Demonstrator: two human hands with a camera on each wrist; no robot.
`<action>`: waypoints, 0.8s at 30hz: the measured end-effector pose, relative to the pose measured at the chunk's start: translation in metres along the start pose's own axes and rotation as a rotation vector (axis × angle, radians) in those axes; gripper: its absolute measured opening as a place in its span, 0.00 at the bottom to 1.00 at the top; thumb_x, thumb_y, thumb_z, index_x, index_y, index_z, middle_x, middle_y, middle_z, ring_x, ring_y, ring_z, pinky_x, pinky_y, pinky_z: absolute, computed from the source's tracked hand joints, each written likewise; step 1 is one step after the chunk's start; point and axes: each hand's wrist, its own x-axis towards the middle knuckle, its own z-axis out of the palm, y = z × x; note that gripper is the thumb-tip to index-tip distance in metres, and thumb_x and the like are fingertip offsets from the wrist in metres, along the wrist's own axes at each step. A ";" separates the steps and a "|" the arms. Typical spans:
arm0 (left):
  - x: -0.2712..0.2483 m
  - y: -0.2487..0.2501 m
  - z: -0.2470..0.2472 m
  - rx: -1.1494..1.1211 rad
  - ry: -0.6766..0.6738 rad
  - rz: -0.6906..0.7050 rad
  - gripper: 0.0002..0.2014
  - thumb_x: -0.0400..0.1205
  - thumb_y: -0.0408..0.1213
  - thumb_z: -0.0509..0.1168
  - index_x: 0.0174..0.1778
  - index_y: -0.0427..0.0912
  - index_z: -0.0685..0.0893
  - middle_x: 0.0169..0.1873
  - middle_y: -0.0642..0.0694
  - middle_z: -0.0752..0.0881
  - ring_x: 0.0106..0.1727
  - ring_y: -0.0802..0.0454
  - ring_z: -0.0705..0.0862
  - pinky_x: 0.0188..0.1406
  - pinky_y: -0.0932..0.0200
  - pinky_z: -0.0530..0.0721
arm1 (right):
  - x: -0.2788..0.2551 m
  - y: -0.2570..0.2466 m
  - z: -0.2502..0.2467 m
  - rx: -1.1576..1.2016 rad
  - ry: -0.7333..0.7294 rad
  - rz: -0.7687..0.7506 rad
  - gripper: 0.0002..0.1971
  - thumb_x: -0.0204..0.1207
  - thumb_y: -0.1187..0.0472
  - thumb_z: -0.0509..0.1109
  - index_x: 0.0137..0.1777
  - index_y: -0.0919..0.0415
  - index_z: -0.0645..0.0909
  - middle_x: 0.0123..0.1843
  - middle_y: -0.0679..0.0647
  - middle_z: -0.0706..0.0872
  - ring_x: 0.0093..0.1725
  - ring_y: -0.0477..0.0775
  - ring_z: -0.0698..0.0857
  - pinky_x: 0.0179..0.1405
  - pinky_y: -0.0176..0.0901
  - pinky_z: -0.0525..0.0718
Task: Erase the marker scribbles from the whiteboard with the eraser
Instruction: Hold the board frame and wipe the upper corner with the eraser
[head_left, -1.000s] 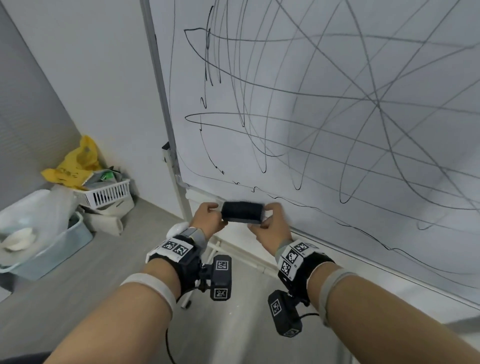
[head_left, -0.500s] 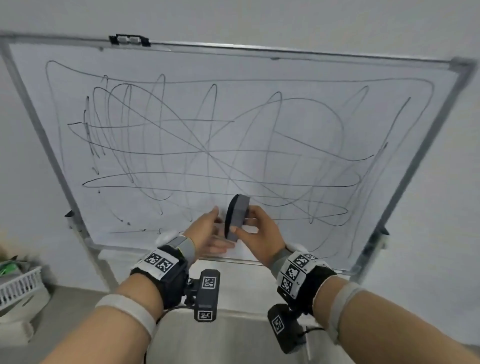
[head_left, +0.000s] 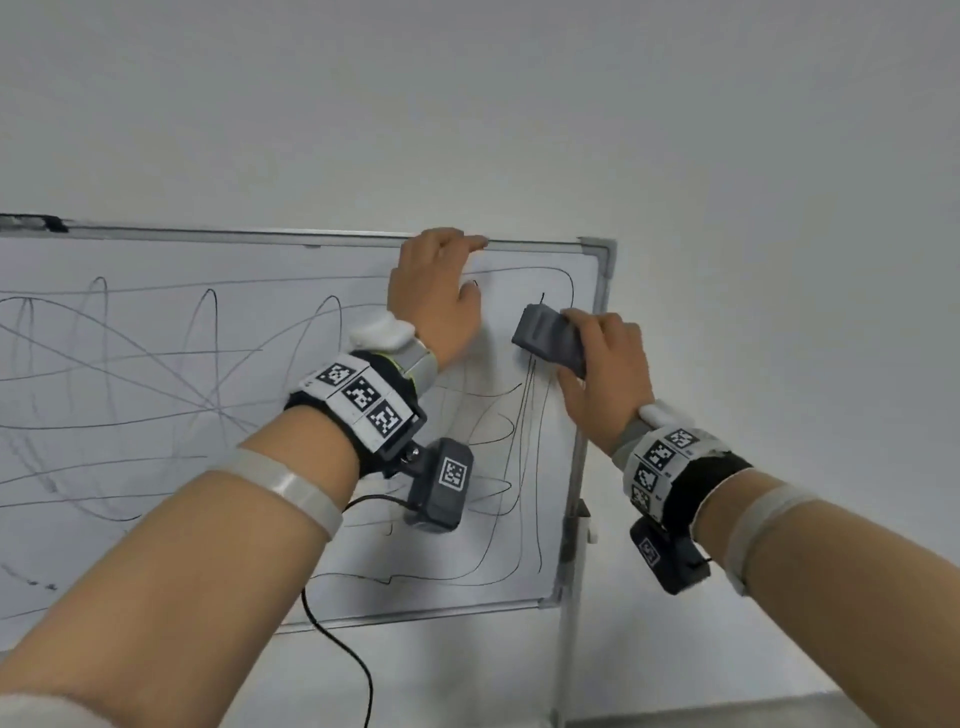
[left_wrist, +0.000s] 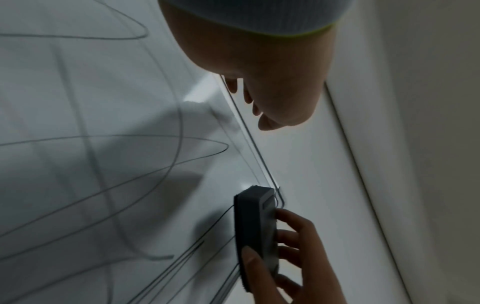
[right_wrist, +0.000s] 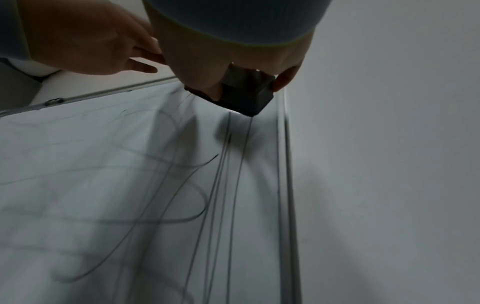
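Observation:
A framed whiteboard (head_left: 156, 441) covered in black marker scribbles (head_left: 218, 364) fills the left and middle of the head view. My right hand (head_left: 605, 374) grips a dark grey eraser (head_left: 548, 340) and presses its felt side against the board near the upper right corner. The left wrist view shows the eraser (left_wrist: 257, 230) flat on the board with fingers (left_wrist: 293, 234) on its back. In the right wrist view the eraser (right_wrist: 244, 94) sits over several vertical lines. My left hand (head_left: 436, 291) rests on the board's top frame, fingers hooked over the edge.
A metal stand post (head_left: 571, 545) runs down below the board's right edge. The plain white wall (head_left: 779, 208) lies behind and to the right. A black cable (head_left: 343, 654) hangs from my left wrist camera.
Both hands rose from in front of the board to its upper right. The left hand let go of the eraser and took the top frame. The right hand set the eraser on the board.

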 end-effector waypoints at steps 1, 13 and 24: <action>0.014 0.001 0.002 0.057 -0.037 0.010 0.25 0.83 0.34 0.58 0.79 0.47 0.75 0.78 0.42 0.73 0.81 0.40 0.66 0.79 0.45 0.67 | 0.012 0.006 -0.002 -0.020 0.044 0.001 0.31 0.72 0.61 0.74 0.76 0.57 0.74 0.64 0.58 0.78 0.59 0.64 0.74 0.53 0.62 0.80; 0.065 -0.019 0.040 0.355 -0.082 0.026 0.23 0.83 0.46 0.46 0.71 0.62 0.78 0.65 0.50 0.83 0.72 0.42 0.74 0.87 0.38 0.43 | 0.031 0.023 0.040 -0.267 0.157 -0.282 0.36 0.69 0.61 0.79 0.79 0.53 0.75 0.56 0.61 0.80 0.52 0.64 0.75 0.46 0.55 0.75; 0.065 -0.004 0.052 0.215 0.036 -0.071 0.24 0.83 0.44 0.42 0.61 0.54 0.83 0.52 0.54 0.86 0.67 0.47 0.76 0.87 0.42 0.39 | 0.100 0.040 0.000 -0.237 0.266 -0.315 0.36 0.72 0.53 0.77 0.82 0.49 0.74 0.56 0.60 0.80 0.51 0.63 0.74 0.46 0.56 0.74</action>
